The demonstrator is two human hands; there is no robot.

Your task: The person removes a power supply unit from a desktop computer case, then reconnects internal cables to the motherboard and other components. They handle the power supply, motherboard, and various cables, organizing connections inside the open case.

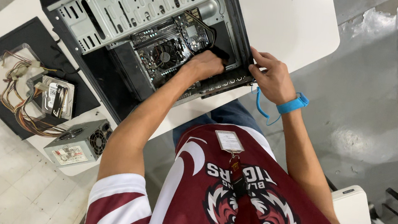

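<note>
Where it lies on its side on the white bench [288, 23], the open computer case [136, 5] shows its inside: a pale perforated metal drive cage along the top, and below it a dark motherboard [170, 52] with a round black cooling fan [164, 57] at its middle. The case frame is black and its rear edge faces the person. The left hand [207, 64] reaches down into the case beside the motherboard, its fingers curled together around something dark that cannot be made out. The right hand [271, 77] rests on the rear edge of the case, fingers bent over the black rim and gripping it. A blue wrist strap [293, 104] with a coiled cord sits on the right wrist. To the left of the case, a black side panel [18, 43] lies flat, carrying a bundle of coloured wires [15, 96] and a hard drive [57, 97]. Just beside these, near the bench's edge, stands a grey power supply [78, 142] with a fan grille.
</note>
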